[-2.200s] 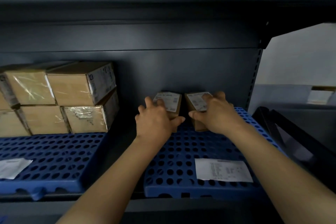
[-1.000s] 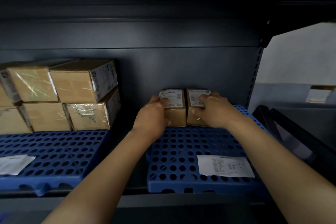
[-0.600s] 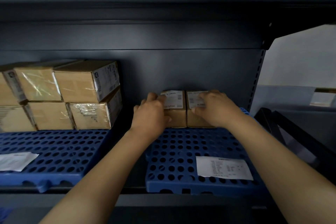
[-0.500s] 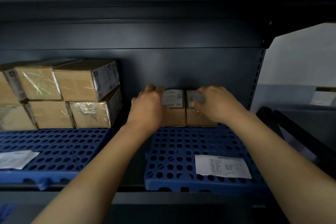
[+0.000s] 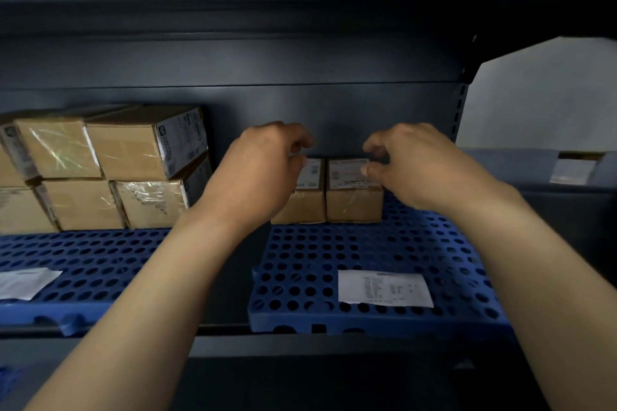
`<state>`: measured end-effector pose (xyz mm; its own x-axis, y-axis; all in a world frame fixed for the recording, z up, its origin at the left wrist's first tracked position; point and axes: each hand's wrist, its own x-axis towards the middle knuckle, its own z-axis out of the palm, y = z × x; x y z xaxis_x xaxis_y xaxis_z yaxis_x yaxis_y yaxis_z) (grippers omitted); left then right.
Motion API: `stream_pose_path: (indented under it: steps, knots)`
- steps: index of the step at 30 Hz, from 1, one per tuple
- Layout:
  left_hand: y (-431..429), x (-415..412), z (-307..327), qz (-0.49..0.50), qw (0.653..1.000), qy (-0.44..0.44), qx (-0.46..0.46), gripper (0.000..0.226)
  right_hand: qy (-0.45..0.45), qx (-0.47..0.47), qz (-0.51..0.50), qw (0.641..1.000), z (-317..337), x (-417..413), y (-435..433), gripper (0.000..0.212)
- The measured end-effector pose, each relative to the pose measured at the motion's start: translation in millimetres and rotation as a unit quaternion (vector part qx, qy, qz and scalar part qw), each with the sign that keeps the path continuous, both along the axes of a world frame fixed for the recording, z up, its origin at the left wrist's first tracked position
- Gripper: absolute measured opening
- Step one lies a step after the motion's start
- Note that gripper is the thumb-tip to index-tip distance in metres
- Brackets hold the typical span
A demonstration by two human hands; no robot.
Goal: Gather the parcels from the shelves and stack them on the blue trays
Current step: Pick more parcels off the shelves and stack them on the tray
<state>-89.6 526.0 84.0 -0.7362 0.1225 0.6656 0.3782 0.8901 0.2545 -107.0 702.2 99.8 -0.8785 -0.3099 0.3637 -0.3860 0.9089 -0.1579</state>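
Two small brown parcels with white labels stand side by side at the back of the right blue tray point(image 5: 334, 253): the left parcel point(image 5: 309, 203) and the right parcel point(image 5: 354, 200). My left hand point(image 5: 263, 170) hovers over the left parcel and hides its left part; the fingers are loosely curled and hold nothing. My right hand point(image 5: 417, 163) hangs just above the right parcel's right side. Its fingers are also loosely curled and hold nothing.
Several larger taped cartons point(image 5: 133, 150) are stacked two high at the back of the left blue tray point(image 5: 100, 253). A paper slip point(image 5: 384, 289) lies on the right tray, and another slip point(image 5: 26, 282) on the left one. The shelf above hangs low; a perforated upright point(image 5: 462, 110) bounds the right side.
Both hands pushed the two small parcels upright and together against the back panel. They have now let go and lifted a little above the parcels.
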Motion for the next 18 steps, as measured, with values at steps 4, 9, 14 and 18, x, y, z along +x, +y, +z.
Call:
stream_pose_path:
  steps: [4, 9, 14, 18]
  knots:
    - [-5, -7, -6, -0.01, 0.999, -0.027, -0.015, 0.024, -0.006, 0.0, -0.023, 1.0, -7, -1, -2, 0.031]
    - [-24, -34, -26, 0.07, 0.982, -0.17, -0.044, 0.043, -0.056, 0.018, -0.073, 0.996, -22, -15, -11, 0.03]
    - [-33, -54, -47, 0.062, 0.951, -0.299, -0.047, 0.067, -0.118, 0.055, -0.094, 0.987, -34, -28, -25, 0.046]
    - [-27, -60, -54, 0.04, 0.959, -0.278, -0.032, 0.058, -0.181, 0.09, -0.101, 0.974, -40, -36, -29, 0.055]
